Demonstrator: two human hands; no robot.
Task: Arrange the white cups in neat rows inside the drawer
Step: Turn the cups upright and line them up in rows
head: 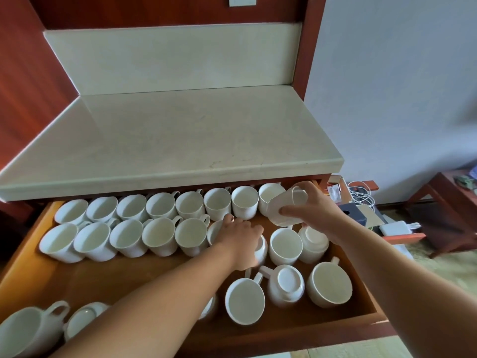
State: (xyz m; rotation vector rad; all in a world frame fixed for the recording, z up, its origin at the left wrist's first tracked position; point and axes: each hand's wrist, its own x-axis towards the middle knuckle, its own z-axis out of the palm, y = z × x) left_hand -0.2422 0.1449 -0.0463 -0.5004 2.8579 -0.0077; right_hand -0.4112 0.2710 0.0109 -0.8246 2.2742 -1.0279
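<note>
An open wooden drawer (pixel 28 257) holds many white cups. Two rows stand upright at the back: a far row (pixel 216 206) under the counter edge and a nearer row (pixel 127 237) at the left. My right hand (pixel 313 210) grips a tilted white cup (pixel 286 209) in the air above the drawer's back right corner. My left hand (pixel 241 240) reaches over the middle and covers a cup (pixel 260 250) at the right end of the nearer row; whether it grips it is hidden. Loose cups (pixel 245 301) lie scattered at the front right, some upside down (pixel 285 284).
A pale stone counter (pixel 180 140) overhangs the drawer's back. Two more cups (pixel 28 329) sit at the front left corner. To the right, on the floor, lie cables, boxes and a low red table (pixel 454 202).
</note>
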